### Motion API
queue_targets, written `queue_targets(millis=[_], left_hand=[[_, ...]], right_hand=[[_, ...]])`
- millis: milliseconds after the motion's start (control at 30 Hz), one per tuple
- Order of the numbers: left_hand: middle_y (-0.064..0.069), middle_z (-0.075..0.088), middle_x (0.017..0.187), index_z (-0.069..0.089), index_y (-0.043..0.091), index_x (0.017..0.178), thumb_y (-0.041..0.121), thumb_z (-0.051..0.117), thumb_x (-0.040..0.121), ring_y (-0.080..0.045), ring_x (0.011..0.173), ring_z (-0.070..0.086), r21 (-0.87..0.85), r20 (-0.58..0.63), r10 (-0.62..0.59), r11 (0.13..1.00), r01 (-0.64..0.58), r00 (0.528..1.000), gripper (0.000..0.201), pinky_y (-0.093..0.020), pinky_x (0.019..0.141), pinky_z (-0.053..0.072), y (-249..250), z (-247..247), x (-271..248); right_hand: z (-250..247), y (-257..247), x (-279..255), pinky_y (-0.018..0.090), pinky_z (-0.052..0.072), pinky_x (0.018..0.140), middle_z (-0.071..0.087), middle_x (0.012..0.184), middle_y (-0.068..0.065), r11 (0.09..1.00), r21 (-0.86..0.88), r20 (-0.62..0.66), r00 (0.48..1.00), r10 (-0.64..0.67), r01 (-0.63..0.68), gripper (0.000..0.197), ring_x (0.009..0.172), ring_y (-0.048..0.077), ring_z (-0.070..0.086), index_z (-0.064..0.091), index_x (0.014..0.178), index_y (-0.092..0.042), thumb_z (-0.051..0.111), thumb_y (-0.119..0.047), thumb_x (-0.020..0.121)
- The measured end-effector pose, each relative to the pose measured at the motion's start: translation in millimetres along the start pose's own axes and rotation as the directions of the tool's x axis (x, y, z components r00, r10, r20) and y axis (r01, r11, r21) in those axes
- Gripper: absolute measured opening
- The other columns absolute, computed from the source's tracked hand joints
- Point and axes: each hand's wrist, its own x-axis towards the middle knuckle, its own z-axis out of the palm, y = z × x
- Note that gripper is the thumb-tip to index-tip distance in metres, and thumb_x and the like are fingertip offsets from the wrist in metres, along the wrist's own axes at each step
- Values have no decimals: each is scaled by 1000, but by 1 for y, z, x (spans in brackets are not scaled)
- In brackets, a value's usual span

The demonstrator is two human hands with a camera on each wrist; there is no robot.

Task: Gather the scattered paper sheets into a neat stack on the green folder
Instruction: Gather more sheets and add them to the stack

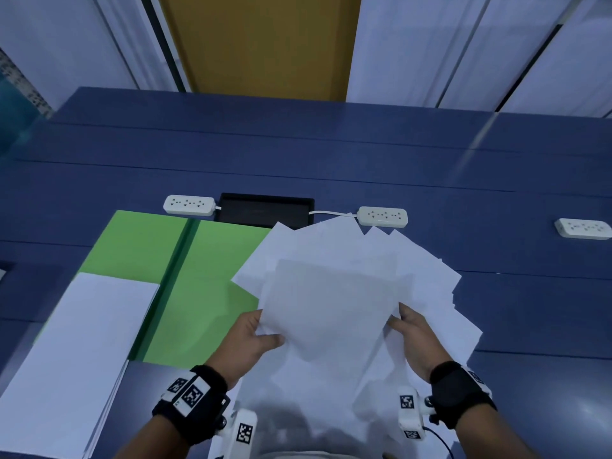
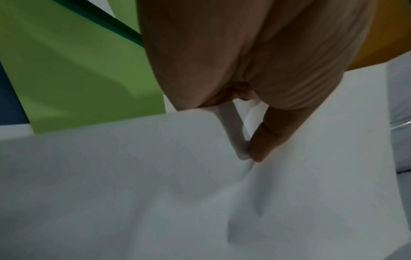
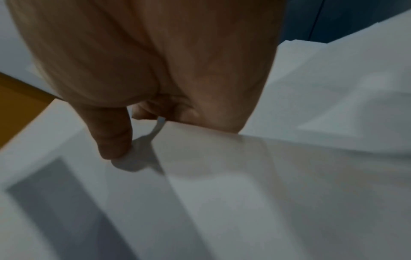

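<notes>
A fanned bundle of white paper sheets is lifted over the blue table, its far corners splayed. My left hand pinches its left edge, thumb on top, fingers hidden beneath; the left wrist view shows the thumb pressing the paper sheets. My right hand pinches the right edge the same way, its thumb on the paper sheets. The open green folder lies to the left, part of it under the bundle. A neat white stack rests on the folder's left half.
Three white power strips lie across the table beyond the folder. A black recessed tray sits between the first two. The blue table extends far and right. A yellow panel stands behind.
</notes>
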Motion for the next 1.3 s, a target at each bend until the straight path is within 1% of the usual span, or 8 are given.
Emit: queue_targets(millis=[267,433,567,733,833,1033,1133,1300], left_hand=[[-19,75,118,73,-1,116,-6,78,82,-37,111,72,-158,13,-21,987,23,1000,34,-38,91,58,3,12,6],[4,68,135,56,16,136,6,83,83,-17,131,59,-123,-119,18,992,-33,993,60,-35,112,46,8,17,16],[12,66,133,27,36,153,-6,74,89,4,119,64,-135,-149,-34,991,14,988,90,-15,97,52,18,27,20],[-11,71,131,64,6,133,2,71,92,-29,127,65,-247,53,-218,943,224,974,42,-45,112,47,21,25,15],[-16,71,128,70,2,126,1,67,94,-31,121,68,-325,115,-257,903,281,959,32,-42,105,51,24,26,9],[-22,72,124,75,4,112,7,68,91,-29,106,71,-433,42,-261,865,253,964,23,-42,101,53,22,27,11],[-16,74,123,71,5,118,15,81,84,-25,113,71,-362,-5,-217,910,201,976,36,-42,107,50,18,32,12],[-7,75,122,60,6,129,47,90,72,-23,117,70,-96,-134,-77,993,64,988,77,-45,105,54,27,41,16]], right_hand=[[24,-7,-25,55,42,117,70,134,19,943,332,-8,1000,-6,9,38,130,38,63,69,128,-8,45,3,101],[31,-21,-34,49,50,111,66,142,12,919,390,-26,999,-45,51,45,129,31,64,60,144,-15,43,-3,105],[43,-24,-35,44,47,112,69,140,3,948,307,-98,993,-61,88,42,133,22,63,60,145,-23,39,-39,113],[36,-17,-35,47,36,122,58,154,-5,981,197,-26,1000,5,0,81,141,13,55,49,154,-33,48,-82,90],[26,-21,-39,41,39,119,65,146,-5,975,220,47,999,-1,-9,82,136,13,59,54,149,-28,38,-80,88],[15,-21,-42,54,46,112,76,125,6,999,-34,150,988,-22,27,32,123,30,69,74,117,-20,80,-39,93],[24,-23,-47,36,56,92,79,101,1,992,-90,133,988,-79,91,13,105,29,74,81,92,-24,70,-20,100],[37,-41,-55,49,56,102,79,117,10,968,-52,-18,969,-245,244,20,113,30,74,77,117,-10,69,-14,99]])
